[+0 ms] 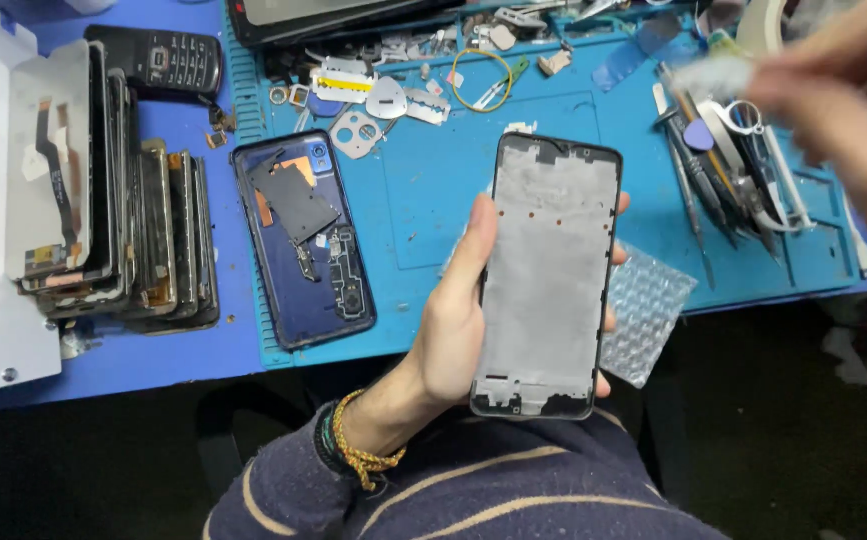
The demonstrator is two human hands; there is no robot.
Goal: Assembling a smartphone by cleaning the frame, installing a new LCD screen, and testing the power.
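A stack of screens [103,190] sits at the counter's [203,350] left edge, tools [723,180] at its right. The left hand [458,320] fingers [613,255] wrap a phone frame [548,270] above the near edge; the blurred right hand [843,110] pinches something pale.

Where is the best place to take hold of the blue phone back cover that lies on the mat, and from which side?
Probably the blue phone back cover is best gripped from above, across its two long edges near the middle. It lies flat, inner side up, and its parts sit inside, so the bare rim is safest.
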